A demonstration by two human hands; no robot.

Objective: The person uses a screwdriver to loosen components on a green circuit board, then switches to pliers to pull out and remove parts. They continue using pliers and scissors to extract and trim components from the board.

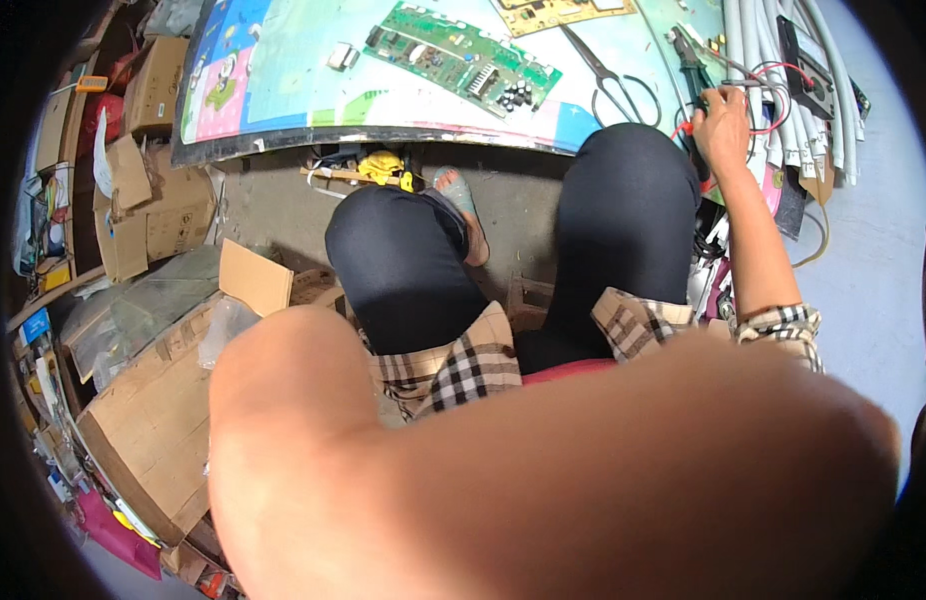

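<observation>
My right hand (721,128) is at the table's right side, fingers curled down beside dark-handled pliers (691,68) and thin red and black leads. What lies under the fingers is hidden. Past the hand, a dark meter (811,72) rests on a bundle of pale tubes (758,35). Large blurred skin (583,470) fills the lower foreground, very close; my left hand's fingers cannot be made out there. To the left of the right hand lie black-handled scissors (611,82). Farther left are a green circuit board (463,62) and a yellowish board (558,10).
The table (283,100) has a colourful printed cover and a dark front edge. My knees (628,190) are close to it. Cardboard boxes (168,215) and a flattened carton (153,430) crowd the left side. Under the table is a yellow object (385,167).
</observation>
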